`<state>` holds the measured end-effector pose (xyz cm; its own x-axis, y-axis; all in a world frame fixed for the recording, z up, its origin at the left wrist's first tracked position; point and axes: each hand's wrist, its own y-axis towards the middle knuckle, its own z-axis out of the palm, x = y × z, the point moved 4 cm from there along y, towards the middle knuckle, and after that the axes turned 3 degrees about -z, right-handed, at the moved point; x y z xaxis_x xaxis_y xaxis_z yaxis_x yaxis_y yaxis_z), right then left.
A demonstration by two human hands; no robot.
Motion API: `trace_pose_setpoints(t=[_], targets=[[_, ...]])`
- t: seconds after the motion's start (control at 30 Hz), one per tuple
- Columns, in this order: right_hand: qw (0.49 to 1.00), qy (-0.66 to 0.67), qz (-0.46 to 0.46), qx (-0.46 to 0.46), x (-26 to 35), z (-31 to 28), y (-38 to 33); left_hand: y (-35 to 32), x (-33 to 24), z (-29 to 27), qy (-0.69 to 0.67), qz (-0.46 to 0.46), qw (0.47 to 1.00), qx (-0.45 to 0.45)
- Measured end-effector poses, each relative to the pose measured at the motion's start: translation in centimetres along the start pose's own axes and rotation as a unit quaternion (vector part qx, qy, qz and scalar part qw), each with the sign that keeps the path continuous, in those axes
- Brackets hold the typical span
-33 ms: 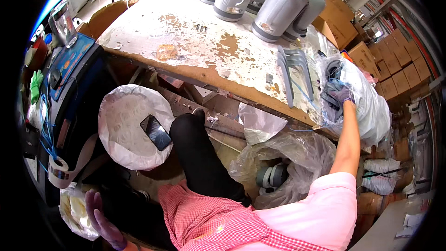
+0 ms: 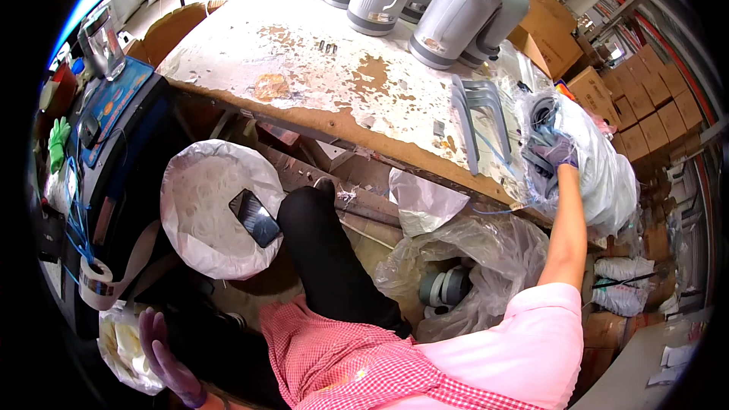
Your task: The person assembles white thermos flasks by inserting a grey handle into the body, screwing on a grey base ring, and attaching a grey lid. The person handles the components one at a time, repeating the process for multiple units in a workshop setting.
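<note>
My right hand [image 2: 560, 153], in a purple glove, reaches into a clear plastic bag [image 2: 607, 175] at the right end of the worn table [image 2: 304, 83]. Its fingers close around grey plastic handles [image 2: 541, 137] inside the bag. A few more grey handles [image 2: 478, 110] lie on the table just left of the bag. My left hand [image 2: 161, 355], also gloved in purple, hangs low at my left side with its fingers apart and holds nothing. It is next to a small plastic bag [image 2: 121, 349].
Several grey jugs [image 2: 456, 23] stand along the table's far side. A dark phone [image 2: 255, 217] lies on a round white bag-covered seat [image 2: 205, 212]. A tape roll [image 2: 95, 282] hangs at left. Under the table is a clear bag with grey caps [image 2: 448, 286]. Cardboard boxes [image 2: 645, 99] are stacked at right.
</note>
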<state>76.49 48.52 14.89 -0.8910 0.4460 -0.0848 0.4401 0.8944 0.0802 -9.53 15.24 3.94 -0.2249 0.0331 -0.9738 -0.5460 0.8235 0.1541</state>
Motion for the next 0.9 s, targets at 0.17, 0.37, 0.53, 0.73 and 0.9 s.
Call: trace_pose_setpoints(t=[0.17, 0.37, 0.53, 0.73, 0.9], targets=[[0.987, -0.141, -0.038, -0.072, 9.9, 0.8, -3.3, 2.4, -1.2, 3.1, -0.022, 0.0, 0.999, 0.038], [0.986, -0.167, 0.001, -0.001, 18.7, 4.8, -3.7, 3.0, -2.0, 6.2, -0.018, 0.021, 0.992, 0.119], [0.999, -0.024, -0.002, 0.046, 22.2, 6.6, 2.7, 1.4, -1.2, 5.1, -0.009, 0.004, 0.993, 0.115], [0.998, 0.031, 0.043, 0.02, 25.1, 6.9, 8.9, 1.8, -0.7, 5.9, -0.045, -0.026, 0.992, 0.111], [0.981, 0.048, -0.132, -0.133, 27.0, 1.1, 4.5, 0.4, -4.8, 5.1, 0.031, 0.021, 0.992, 0.121]])
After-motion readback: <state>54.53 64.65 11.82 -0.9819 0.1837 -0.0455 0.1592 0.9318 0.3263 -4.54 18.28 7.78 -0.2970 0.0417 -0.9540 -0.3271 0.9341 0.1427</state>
